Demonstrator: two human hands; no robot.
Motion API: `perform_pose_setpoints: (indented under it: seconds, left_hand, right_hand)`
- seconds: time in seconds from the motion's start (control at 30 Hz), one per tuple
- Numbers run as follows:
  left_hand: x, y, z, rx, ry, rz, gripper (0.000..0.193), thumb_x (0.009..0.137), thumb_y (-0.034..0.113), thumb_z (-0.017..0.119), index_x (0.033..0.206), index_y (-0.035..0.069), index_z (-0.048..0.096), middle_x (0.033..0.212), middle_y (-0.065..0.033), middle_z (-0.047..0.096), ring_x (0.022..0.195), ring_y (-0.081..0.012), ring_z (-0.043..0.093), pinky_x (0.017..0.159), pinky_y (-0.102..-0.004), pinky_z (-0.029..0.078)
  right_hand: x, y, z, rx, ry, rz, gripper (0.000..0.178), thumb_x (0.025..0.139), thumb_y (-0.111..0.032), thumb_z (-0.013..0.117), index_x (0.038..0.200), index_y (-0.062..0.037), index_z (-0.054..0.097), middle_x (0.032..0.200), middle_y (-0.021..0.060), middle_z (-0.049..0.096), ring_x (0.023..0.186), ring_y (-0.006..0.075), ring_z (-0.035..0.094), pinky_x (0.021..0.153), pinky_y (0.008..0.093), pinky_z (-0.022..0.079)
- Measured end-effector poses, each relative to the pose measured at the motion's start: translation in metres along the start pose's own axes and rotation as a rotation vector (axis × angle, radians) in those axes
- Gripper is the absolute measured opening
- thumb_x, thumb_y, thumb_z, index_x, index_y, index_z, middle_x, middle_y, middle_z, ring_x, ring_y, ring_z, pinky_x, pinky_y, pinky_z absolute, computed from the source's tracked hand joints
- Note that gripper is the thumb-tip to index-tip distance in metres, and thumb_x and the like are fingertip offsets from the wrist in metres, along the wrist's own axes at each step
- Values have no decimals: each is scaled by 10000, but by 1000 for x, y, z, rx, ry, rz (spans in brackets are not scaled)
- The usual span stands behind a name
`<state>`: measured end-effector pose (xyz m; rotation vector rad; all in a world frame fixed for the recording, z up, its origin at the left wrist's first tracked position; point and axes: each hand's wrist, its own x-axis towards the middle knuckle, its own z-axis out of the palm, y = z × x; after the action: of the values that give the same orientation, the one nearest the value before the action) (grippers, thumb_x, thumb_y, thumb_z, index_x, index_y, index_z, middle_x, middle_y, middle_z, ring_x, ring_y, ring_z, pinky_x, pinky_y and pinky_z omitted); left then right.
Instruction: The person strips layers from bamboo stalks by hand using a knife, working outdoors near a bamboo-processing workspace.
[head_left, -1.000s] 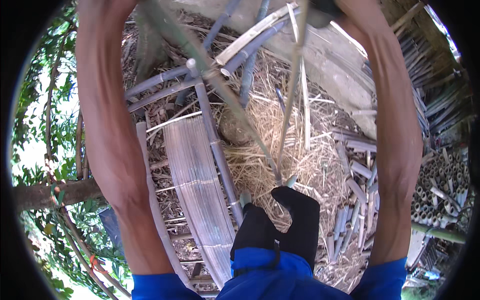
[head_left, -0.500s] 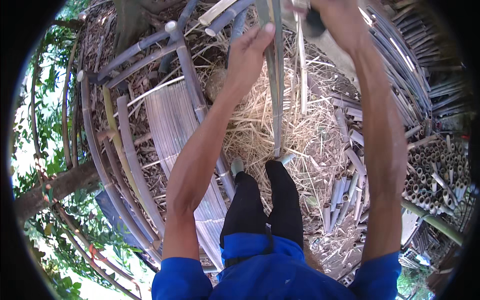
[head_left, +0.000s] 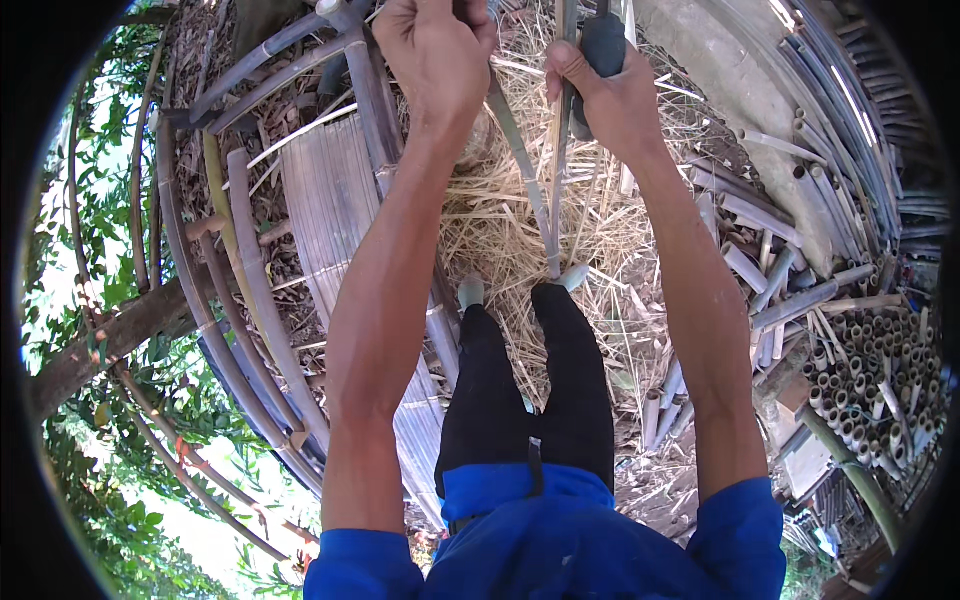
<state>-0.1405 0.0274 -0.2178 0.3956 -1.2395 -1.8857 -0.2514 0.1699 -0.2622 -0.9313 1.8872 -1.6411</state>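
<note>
A long bamboo strip is split lengthwise into two halves that meet at the bottom by my right foot. My left hand (head_left: 440, 65) is closed at the upper end of the left half (head_left: 520, 150) and bends it outward; its fingertips are partly cut off by the upper edge. My right hand (head_left: 620, 110) is closed round a dark-handled tool (head_left: 602, 48), whose working end does not show clearly. The thumb of that hand presses on the right half (head_left: 559, 150), which stands nearly upright.
Pale bamboo shavings (head_left: 500, 235) cover the ground round my feet. On the left stands a bamboo bench (head_left: 330, 200) with a slatted seat and pole frame. Cut bamboo tubes (head_left: 870, 380) are stacked at the right, with long poles (head_left: 830, 90) beyond and loose offcuts (head_left: 740, 260) nearer.
My left hand has moved up and left, pulling the left half away, so the split gapes wider. My right hand has come down and left with the tool, onto the right half.
</note>
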Motion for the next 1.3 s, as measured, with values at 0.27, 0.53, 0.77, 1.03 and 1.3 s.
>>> perform_pose_setpoints:
  seconds: [0.27,0.53,0.77,1.03,1.3]
  left_hand:
    - [-20,23,-123,282,601,110,469,1016,496,545,784,89,528,620,-30,435,493,-136,374,433,-311,341]
    - [-70,64,-179,226,468,43,370,1076,337,442,990,22,615,687,-45,548,629,-202,585,624,-353,540]
    - [-49,45,-16,554,-204,81,335,1038,256,614,1218,-25,643,1029,-148,754,924,-210,734,805,-337,589]
    - [-86,116,-67,429,171,-41,168,1015,156,637,1016,-12,628,838,-131,745,787,-214,754,677,-336,624]
    - [-175,287,-180,552,448,211,234,1033,199,579,1037,-19,662,897,-233,744,761,-337,761,711,-456,658]
  right_hand:
    - [8,26,-124,-113,234,222,411,940,-389,744,1035,0,649,795,42,679,723,141,659,680,308,548]
    - [-10,12,-121,-21,328,231,382,892,-380,792,996,-25,696,738,44,683,622,158,648,592,317,569]
    - [-26,-30,13,-73,-189,287,613,687,-500,926,983,-32,661,863,54,727,801,158,691,718,310,550]
    - [-80,11,66,-194,-443,450,728,676,-272,933,1224,46,574,1138,169,728,1049,248,703,924,357,555]
    - [-182,80,145,-419,-669,325,841,624,-381,975,1241,13,561,1132,160,717,1082,305,675,938,405,521]
